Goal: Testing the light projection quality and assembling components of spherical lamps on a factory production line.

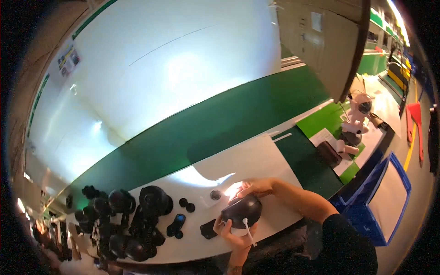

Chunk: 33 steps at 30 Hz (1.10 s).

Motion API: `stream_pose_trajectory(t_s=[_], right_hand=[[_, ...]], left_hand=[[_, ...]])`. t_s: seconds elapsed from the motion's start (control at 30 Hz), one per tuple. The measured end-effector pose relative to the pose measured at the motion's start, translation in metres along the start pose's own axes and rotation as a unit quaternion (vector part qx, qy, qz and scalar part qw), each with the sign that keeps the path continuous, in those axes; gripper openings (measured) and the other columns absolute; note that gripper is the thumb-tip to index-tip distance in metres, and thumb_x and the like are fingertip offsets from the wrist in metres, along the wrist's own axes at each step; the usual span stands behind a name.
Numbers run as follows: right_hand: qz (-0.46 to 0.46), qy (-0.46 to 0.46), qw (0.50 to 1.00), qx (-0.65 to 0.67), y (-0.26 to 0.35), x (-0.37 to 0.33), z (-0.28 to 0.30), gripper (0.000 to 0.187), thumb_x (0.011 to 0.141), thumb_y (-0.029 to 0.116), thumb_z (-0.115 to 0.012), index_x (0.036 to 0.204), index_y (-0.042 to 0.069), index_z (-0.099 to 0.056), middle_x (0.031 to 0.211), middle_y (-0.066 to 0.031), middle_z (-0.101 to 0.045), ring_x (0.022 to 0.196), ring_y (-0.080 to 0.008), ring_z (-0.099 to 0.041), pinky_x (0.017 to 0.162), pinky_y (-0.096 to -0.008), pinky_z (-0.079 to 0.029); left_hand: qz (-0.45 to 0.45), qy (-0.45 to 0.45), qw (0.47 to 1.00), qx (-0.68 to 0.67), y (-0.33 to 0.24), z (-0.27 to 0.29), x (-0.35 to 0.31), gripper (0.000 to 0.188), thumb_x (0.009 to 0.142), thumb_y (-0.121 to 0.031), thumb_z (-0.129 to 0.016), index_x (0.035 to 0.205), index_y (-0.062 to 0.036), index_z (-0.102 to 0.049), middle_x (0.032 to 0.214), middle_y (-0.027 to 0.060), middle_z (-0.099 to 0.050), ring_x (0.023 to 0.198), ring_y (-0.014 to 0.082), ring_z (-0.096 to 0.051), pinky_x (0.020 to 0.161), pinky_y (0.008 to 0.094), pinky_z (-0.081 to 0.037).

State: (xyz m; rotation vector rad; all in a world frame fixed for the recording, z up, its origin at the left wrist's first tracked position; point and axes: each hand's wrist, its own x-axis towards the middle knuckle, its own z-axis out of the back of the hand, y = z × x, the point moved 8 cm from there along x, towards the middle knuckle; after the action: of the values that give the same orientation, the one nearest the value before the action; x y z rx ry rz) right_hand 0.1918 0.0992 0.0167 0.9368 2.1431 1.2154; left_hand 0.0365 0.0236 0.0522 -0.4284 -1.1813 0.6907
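A glossy black dome-shaped piece (pixel 244 210) is held above the white sheet near the front of the bench. My left hand (pixel 236 236) cups it from below with fingers wrapped round its side. A thin white stick with a white tip, like a cotton swab (pixel 249 230), lies across that hand in front of the dome. From the far right side, my right hand (pixel 256 187) has its fingers closed on the dome's upper rim, beside a bright glare. Just left of my hands are a black block-like part (pixel 208 230) and a small round grey piece (pixel 215 195).
Many black rounded parts (pixel 133 224) crowd the sheet's left side. Nearer stand a black part with a blue face (pixel 176 224) and small black discs (pixel 187 205). To the right are a white figurine (pixel 360 107), a dark brown object (pixel 329 153) and a blue bin (pixel 366 215).
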Motion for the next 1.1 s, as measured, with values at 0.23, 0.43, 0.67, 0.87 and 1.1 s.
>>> stream_pose_trajectory(t_s=[0.23, 0.43, 0.67, 0.87, 1.1], right_hand=[[0.038, -0.027, 0.992, -0.117, 0.013, 0.003, 0.006, 0.049, 0.089, 0.036, -0.061, 0.117, -0.004, -0.065, 0.119, -0.0164, -0.064, 0.112, -0.024, -0.059, 0.099, -0.0374, -0.044], [0.07, -0.125, 0.99, -0.002, 0.019, 0.012, -0.007, 0.065, 0.075, 0.03, -0.078, 0.12, -0.009, -0.054, 0.106, -0.0192, -0.069, 0.094, -0.0263, -0.068, 0.083, -0.0349, -0.055], [0.03, -0.11, 0.993, 0.003, 0.001, 0.011, 0.008, 0.077, 0.071, 0.033, -0.081, 0.125, -0.011, -0.05, 0.108, -0.0235, -0.067, 0.1, -0.0295, -0.067, 0.09, -0.0384, -0.054], [0.003, -0.128, 0.991, 0.023, 0.003, 0.007, 0.005, 0.081, 0.07, 0.028, -0.082, 0.133, -0.006, -0.043, 0.109, -0.0234, -0.066, 0.101, -0.0313, -0.067, 0.091, -0.0407, -0.054], [0.005, -0.132, 0.991, -0.032, 0.001, 0.007, 0.02, 0.08, 0.071, 0.027, -0.081, 0.133, -0.005, -0.042, 0.106, -0.0249, -0.066, 0.1, -0.032, -0.067, 0.088, -0.0415, -0.055]], left_hand=[[-0.043, -0.06, 0.996, 0.045, -0.008, 0.006, 0.013, 0.067, 0.069, -0.027, -0.087, 0.122, -0.0078, -0.051, 0.125, 0.0211, -0.052, 0.115, 0.0382, -0.05, 0.096, 0.0501, -0.039], [0.064, -0.032, 0.997, -0.035, 0.004, 0.012, 0.007, 0.088, 0.064, -0.021, -0.09, 0.137, -0.0172, -0.041, 0.137, 0.0266, -0.039, 0.124, 0.0464, -0.042, 0.096, 0.0533, -0.045], [0.082, -0.02, 0.996, -0.043, 0.003, 0.014, 0.006, 0.088, 0.065, -0.027, -0.089, 0.139, -0.0194, -0.041, 0.137, 0.0275, -0.037, 0.12, 0.0489, -0.044, 0.094, 0.0543, -0.046], [0.071, -0.019, 0.996, -0.041, 0.002, 0.01, 0.004, 0.089, 0.066, -0.028, -0.089, 0.139, -0.0184, -0.041, 0.137, 0.0277, -0.036, 0.118, 0.049, -0.046, 0.093, 0.0515, -0.049], [0.061, -0.013, 0.998, -0.029, 0.006, 0.01, 0.005, 0.088, 0.064, -0.029, -0.09, 0.138, -0.0176, -0.042, 0.138, 0.0286, -0.036, 0.121, 0.0479, -0.043, 0.092, 0.0521, -0.048]])
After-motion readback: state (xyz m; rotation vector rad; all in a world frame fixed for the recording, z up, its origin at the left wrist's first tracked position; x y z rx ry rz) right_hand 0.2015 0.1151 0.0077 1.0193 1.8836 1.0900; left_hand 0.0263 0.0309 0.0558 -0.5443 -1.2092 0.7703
